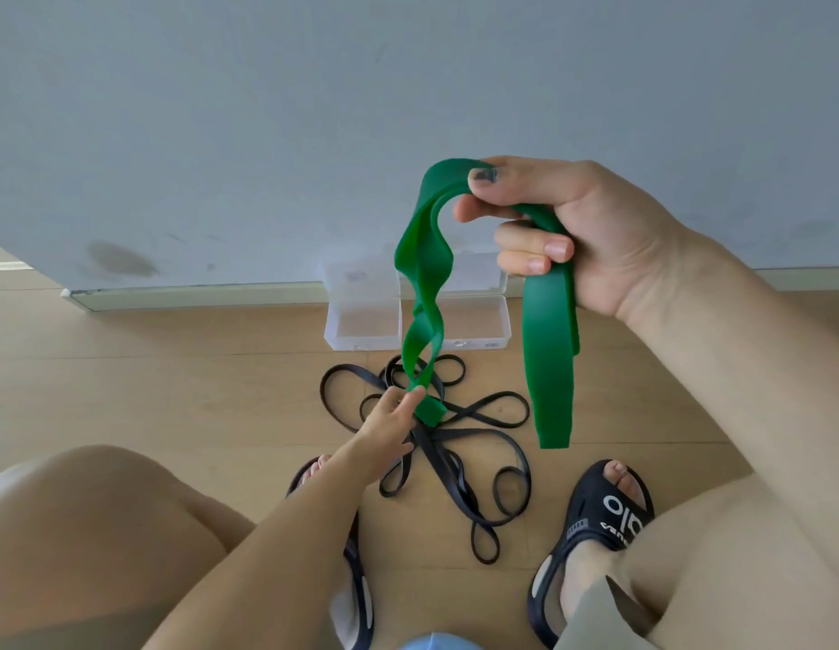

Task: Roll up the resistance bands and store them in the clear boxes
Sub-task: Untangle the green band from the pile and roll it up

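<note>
Two clear boxes [361, 316] sit open on the wooden floor [173, 368] against the grey wall [220, 110], partly hidden behind the hanging green band [549, 368]. The right hand [572, 227] grips that band up high, fingers curled round it. The left hand [389, 419] pinches its twisted lower end just above a tangle of black bands [455, 462] lying between two black sandals [600, 523]. The left sandal is mostly covered by the forearm.

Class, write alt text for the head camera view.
A seated person's right hand grips a green resistance band held up high, while the left hand pinches its twisted lower end above tangled black bands and open clear boxes on a wooden floor.
</note>
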`<state>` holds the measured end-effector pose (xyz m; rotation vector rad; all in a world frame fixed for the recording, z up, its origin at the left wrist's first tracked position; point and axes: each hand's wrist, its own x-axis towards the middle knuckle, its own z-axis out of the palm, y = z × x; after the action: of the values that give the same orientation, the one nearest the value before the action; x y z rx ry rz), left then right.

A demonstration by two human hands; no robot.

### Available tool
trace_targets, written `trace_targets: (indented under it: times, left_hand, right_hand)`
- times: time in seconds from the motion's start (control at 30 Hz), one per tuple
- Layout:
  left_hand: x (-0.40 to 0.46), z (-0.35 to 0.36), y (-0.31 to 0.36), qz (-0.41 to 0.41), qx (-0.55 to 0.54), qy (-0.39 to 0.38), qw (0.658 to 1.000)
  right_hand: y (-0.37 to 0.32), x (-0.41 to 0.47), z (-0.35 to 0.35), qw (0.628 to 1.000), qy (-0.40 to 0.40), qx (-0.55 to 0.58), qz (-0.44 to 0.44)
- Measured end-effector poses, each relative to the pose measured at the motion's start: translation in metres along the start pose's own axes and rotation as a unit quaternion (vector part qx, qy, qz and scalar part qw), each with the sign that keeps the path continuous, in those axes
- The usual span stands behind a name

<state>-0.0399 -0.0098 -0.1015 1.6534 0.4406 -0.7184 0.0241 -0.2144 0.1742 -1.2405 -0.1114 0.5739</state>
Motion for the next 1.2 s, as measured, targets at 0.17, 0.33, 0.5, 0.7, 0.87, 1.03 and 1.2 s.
trace_targets:
  times: [0.17, 0.33, 0.5, 0.7, 0.87, 1.03, 1.2]
  left_hand:
    - [0.018, -0.019, 0.001, -0.010, -0.186, 0.001, 0.983]
    - [0.024, -0.026, 0.010, -0.067, -0.279, 0.014, 0.958]
    - [0.032, -0.037, 0.003, -0.097, -0.080, 0.098, 0.987]
    - [0.019, -0.055, -0.007, -0.198, -0.030, 0.147, 0.969]
    - [0.005, -0.054, -0.006, -0.175, -0.266, 0.136, 0.938]
    - [0.005, -0.065, 0.006, -0.070, -0.393, 0.182, 0.898]
    - [0.001, -0.072, 0.024, 0.008, -0.419, 0.139, 0.897]
  right_hand:
    - [-0.001, 0.003, -0.004, 1.000, 0.018, -0.014, 0.001]
    - [0.004, 0.010, -0.002, 0.998, 0.049, -0.041, 0.007]
    - [0.002, 0.014, -0.002, 0.996, 0.072, -0.043, -0.003]
    - [-0.006, 0.015, -0.012, 0.991, 0.124, 0.011, -0.042]
    - [-0.007, 0.014, -0.021, 0.988, 0.145, 0.010, -0.048]
    - [-0.004, 0.014, -0.019, 0.990, 0.139, -0.002, -0.036]
    - [0.002, 0.016, -0.020, 0.988, 0.152, -0.018, -0.017]
